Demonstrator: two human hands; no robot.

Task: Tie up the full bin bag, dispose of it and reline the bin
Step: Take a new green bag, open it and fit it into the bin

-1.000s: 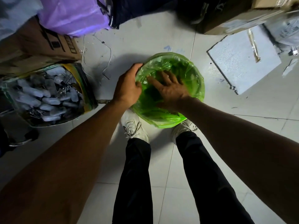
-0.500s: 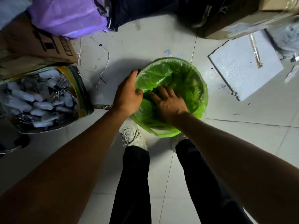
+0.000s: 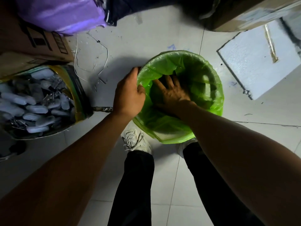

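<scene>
A round bin stands on the tiled floor in front of my feet, lined with a bright green bag (image 3: 210,74) whose edge is folded over the rim. My left hand (image 3: 128,97) grips the bag and rim at the bin's left side, thumb inside. My right hand (image 3: 172,93) is down inside the bin, fingers spread flat against the green liner. The bin's bottom is dark and hidden by that hand.
A purple full bag (image 3: 61,13) lies at the top left on cardboard boxes (image 3: 32,44). An open box of pale small items (image 3: 34,103) sits at the left. White foam slab (image 3: 259,61) and another carton (image 3: 254,15) are at the right. Loose wires (image 3: 99,62) litter the floor.
My right hand has pushed deeper into the bin, pressing the green liner down and opening it out. My left hand stays on the left rim.
</scene>
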